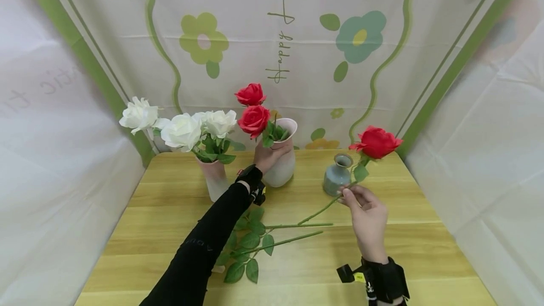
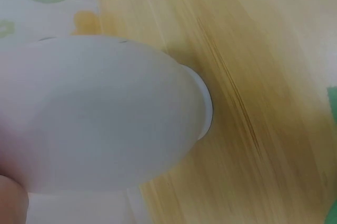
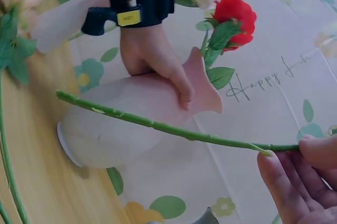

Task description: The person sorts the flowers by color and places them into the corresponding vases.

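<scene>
My left hand [image 1: 267,156] grips the neck of a pink-and-white vase [image 1: 280,170] that stands on the table. Two red roses [image 1: 254,121] lean out of its mouth to the left. In the left wrist view the white body of the vase [image 2: 116,113] fills much of the picture. My right hand [image 1: 368,216] pinches the green stem of another red rose [image 1: 376,142] between thumb and fingers. Its bloom points up and right, while the bare stem [image 3: 158,125] slants down toward the left. From the right wrist, this stem crosses in front of the vase [image 3: 121,134].
Left of my hand stands a second pink-and-white vase [image 1: 212,178] holding several white roses [image 1: 182,131]. A small blue-grey vase [image 1: 337,178] is just behind my right fingers. Leafy stems [image 1: 250,241] lie on the wooden table [image 1: 408,249], partly under my left sleeve. Printed cloth [image 1: 272,60] encloses the table.
</scene>
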Tool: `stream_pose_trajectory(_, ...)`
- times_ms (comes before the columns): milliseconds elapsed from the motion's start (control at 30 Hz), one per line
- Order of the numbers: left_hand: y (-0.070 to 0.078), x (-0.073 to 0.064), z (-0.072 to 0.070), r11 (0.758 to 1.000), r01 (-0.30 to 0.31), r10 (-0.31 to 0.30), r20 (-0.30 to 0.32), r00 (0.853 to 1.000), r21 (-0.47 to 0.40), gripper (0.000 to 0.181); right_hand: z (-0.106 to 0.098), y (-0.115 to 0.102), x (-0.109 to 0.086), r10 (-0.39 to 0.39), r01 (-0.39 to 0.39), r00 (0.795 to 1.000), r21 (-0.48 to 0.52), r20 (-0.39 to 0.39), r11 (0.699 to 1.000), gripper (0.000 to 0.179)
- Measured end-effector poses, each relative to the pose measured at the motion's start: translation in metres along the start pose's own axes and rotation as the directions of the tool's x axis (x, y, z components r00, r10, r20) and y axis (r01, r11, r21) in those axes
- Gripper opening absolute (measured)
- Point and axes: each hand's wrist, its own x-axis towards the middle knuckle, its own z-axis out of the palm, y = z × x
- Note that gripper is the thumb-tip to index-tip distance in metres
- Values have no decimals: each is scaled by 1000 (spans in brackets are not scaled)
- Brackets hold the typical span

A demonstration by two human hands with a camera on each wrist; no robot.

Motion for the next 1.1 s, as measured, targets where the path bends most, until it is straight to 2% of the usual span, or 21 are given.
stream_pose_trajectory(33, 0, 0, 0, 1000, 0, 0, -1, 1000, 3, 79, 3, -8, 2, 42, -43, 998, -37, -37, 998, 17)
stream_pose_trajectory(167, 1, 0, 0, 1000, 4, -4, 0, 1000, 0, 80, 2, -13, 8, 126, -130, 985, -24, -119, 991, 23)
stream_pose_trajectory(233, 1, 0, 0, 1000, 5, -5, 3, 1000, -4, 80, 2, -15, 13, 160, -160, 974, 14, -161, 987, 25)
stream_pose_trajectory(333, 1, 0, 0, 1000, 7, -7, 4, 1000, -6, 79, 0, -18, 20, 205, -181, 953, 123, -224, 976, 26)
stream_pose_trajectory(467, 0, 0, 0, 1000, 4, -4, -2, 1000, -4, 79, -2, -22, 31, 219, -147, 934, 255, -283, 956, 28)
stream_pose_trajectory(667, -2, 0, 0, 1000, 1, -1, -9, 1000, 19, 78, 1, -27, 45, 174, -81, 936, 293, -307, 953, 33)
stream_pose_trajectory(933, -3, 0, 0, 1000, 17, -17, -5, 1000, 6, 82, 19, -30, 64, 146, -12, 928, 364, -344, 931, 27)
stream_pose_trajectory(1100, -4, 1, 0, 1000, 20, -20, -1, 1000, -12, 83, 29, -35, 77, 110, 31, 932, 379, -346, 925, 20)
